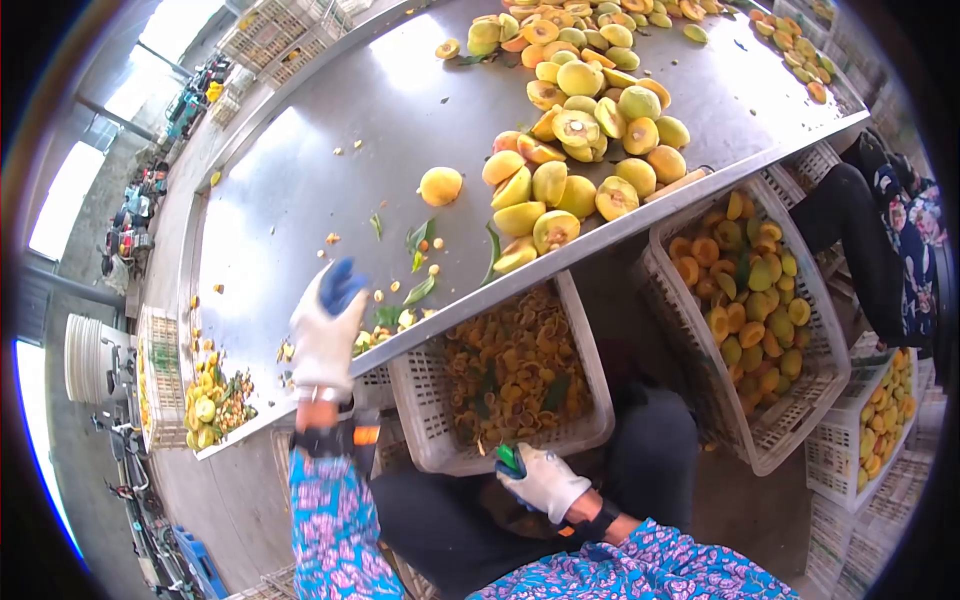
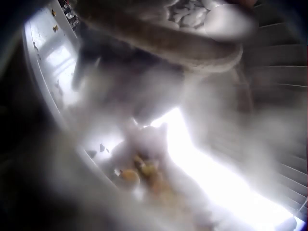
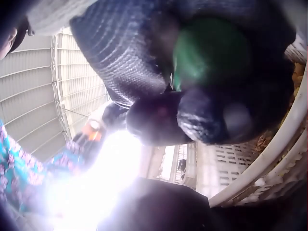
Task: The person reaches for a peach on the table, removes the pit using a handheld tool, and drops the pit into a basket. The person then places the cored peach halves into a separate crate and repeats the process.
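Note:
In the head view, the left hand (image 1: pixel 328 330), in a white glove with blue finger coating, hangs over the near edge of the metal table (image 1: pixel 300 190). Its fingers look relaxed, with nothing visible in them; the left wrist view is badly blurred. Yellow-orange fruit halves (image 1: pixel 520 218) are heaped right of it, and one rounded fruit (image 1: pixel 440 186) sits apart. The right hand (image 1: pixel 548 484) is above the person's lap, at the near rim of a crate (image 1: pixel 455 465) of thin scraps. Its dark-coated fingers (image 3: pixel 125 57) curl round a green object (image 3: pixel 211 53).
Right of the knees, a tilted white crate (image 1: pixel 765 450) holds fruit halves, with another fruit crate (image 1: pixel 840 460) beyond it. Leaves (image 1: pixel 420 290) and small bits lie along the table's near side. Another person's leg (image 1: pixel 850 230) shows at the right.

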`<state>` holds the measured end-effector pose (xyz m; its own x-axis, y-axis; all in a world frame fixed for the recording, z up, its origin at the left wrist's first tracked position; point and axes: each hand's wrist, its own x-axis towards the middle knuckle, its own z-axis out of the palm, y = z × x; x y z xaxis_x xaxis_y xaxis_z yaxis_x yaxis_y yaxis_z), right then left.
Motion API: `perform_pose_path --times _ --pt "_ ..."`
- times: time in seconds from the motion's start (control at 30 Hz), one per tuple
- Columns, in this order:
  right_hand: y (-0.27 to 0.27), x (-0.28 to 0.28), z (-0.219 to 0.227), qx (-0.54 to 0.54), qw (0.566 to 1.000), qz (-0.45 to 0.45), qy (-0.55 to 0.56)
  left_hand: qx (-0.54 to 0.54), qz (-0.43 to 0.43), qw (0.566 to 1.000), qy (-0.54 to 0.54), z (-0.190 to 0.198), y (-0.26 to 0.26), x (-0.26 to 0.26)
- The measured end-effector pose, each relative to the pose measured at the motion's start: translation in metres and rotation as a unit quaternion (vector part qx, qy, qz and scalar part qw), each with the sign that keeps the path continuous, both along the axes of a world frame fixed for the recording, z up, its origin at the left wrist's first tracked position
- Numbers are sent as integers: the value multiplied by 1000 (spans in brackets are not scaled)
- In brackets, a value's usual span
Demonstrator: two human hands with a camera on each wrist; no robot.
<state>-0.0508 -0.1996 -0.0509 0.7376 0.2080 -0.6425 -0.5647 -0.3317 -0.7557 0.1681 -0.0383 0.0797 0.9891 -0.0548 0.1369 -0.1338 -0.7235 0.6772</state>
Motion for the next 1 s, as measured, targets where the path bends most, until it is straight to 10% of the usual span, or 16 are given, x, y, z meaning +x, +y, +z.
perform_pose_path --times 0.17,0.37,0.47,0.63,0.8,1.0 --pt "2 -1 -12 -61 992 68 -86 217 -43 973 -59 -50 -91 128" --pt "1 -3 -23 -52 987 60 -142 341 -64 938 -15 -58 -121 148" --pt "-4 -1 -14 -71 987 14 -145 -102 -67 987 108 -58 -79 141" --pt "-5 0 -5 -70 989 -18 -128 -679 -163 678 231 -33 5 9" --pt "8 9 20 -26 962 -102 -251 -785 27 572 234 -49 48 -99" --pt "58 14 97 -31 966 2 -257 -771 14 607 190 -65 59 -152"
